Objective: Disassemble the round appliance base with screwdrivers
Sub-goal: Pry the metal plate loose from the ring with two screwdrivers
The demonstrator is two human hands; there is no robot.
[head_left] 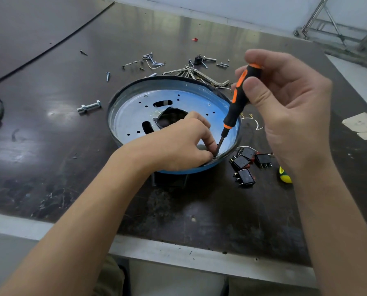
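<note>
The job looks partly done, with a fair share left. The round appliance base [167,79] sits open side up in the middle of the counter [50,150], tilted a little on something dark beneath it. Its perforated metal plate [133,116] is still seated inside the blue rim. The right hand [285,103] grips the top of the handle of an orange and black screwdriver [239,101] with thumb and fingers curled round it. The tool leans down to the near side of the base, its tip just inside the rim. The left hand [182,144] rests on the base with its fingers curled round the lower shaft. It seems to pinch the shaft to steady the tip, though a screw under the tip is hidden, so I cannot tell how far out it is. Signs of finished steps lie around. Four black rocker switches [245,162] are just beside the base on the right, and loose screws [152,60] and hex keys [199,75] are scattered behind it. A bolt [89,106] with a nut lies to the left. The yellow and green end of a second screwdriver [285,177] shows by the right wrist. At least two small plate screws [145,95] remain on the far side, so the plate most likely has yet to come free.
</note>
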